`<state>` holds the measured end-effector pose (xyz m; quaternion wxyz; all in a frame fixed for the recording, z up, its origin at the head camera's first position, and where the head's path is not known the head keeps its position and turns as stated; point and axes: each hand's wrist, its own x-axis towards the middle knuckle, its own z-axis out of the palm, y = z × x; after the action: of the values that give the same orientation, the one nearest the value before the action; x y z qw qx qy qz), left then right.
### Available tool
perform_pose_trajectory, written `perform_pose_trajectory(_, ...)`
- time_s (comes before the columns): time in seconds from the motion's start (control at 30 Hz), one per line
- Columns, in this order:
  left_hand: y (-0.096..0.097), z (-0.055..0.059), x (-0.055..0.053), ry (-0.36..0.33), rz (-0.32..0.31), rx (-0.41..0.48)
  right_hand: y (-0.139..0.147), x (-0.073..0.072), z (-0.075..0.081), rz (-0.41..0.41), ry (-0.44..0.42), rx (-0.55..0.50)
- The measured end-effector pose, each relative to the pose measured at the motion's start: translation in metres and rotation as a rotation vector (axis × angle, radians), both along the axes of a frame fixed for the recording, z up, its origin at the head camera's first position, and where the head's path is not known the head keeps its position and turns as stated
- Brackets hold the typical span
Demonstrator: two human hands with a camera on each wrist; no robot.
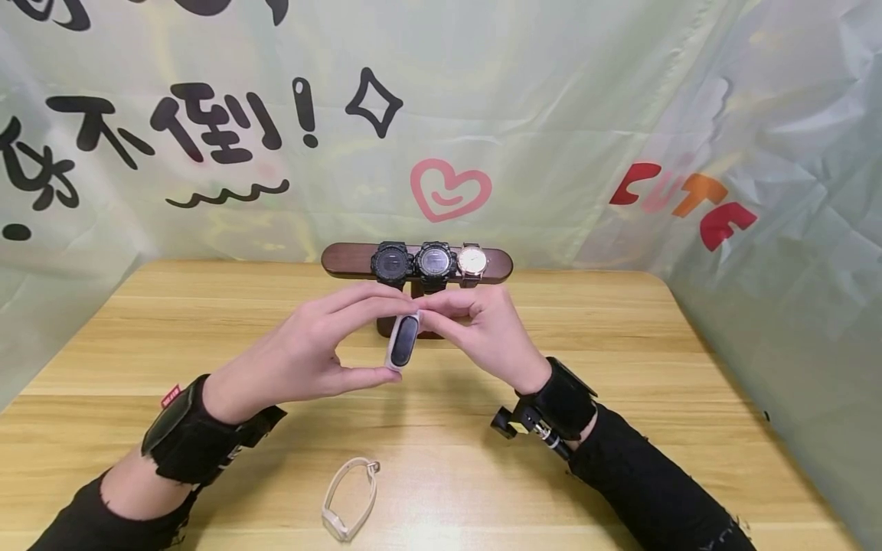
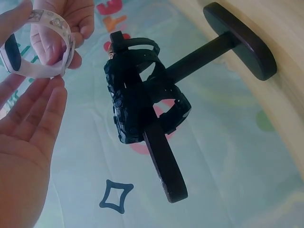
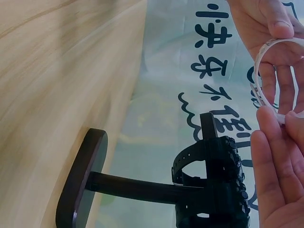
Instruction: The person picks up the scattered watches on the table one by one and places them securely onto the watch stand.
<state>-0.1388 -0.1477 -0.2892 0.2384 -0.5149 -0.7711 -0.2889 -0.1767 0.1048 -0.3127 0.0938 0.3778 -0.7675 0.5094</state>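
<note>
A white fitness band (image 1: 404,340) with a dark oval screen is held up between both hands, its strap forming a loop. My left hand (image 1: 310,344) grips it from the left, thumb at its lower end and fingers at its upper end. From the right, my right hand (image 1: 492,333) pinches the strap between thumb and index finger. In the left wrist view the strap (image 2: 61,23) shows a grey printed pattern. The right wrist view shows the loop (image 3: 258,71) spanning from the left thumb to the right fingertips.
Behind the hands stands a dark wooden T-shaped watch stand (image 1: 347,260). It carries a black watch (image 1: 391,262), a second black watch (image 1: 435,262) and a round gold-rimmed watch (image 1: 472,262). A pale slim watch (image 1: 335,524) lies near the table's front edge. A printed curtain (image 1: 551,115) hangs behind.
</note>
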Motion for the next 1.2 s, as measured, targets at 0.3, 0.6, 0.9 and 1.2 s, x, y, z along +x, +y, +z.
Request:
perform_pose_trajectory(0.3,-0.004,0.001,-0.003,-0.017,0.022,0.004,0.002,-0.002,0.003,0.03,-0.022,-0.019)
perform_pose_trajectory(0.6,-0.008,0.002,-0.007,0.023,0.031,0.031,0.009,-0.006,0.01,-0.004,0.014,0.042)
perform_pose_trajectory(0.9,-0.019,0.006,-0.013,0.034,0.091,0.046,0.028,-0.011,0.026,-0.07,0.026,0.063)
perform_pose_trajectory(1.2,-0.029,0.009,-0.02,0.029,0.171,0.031,0.05,-0.02,0.039,-0.203,0.148,0.182)
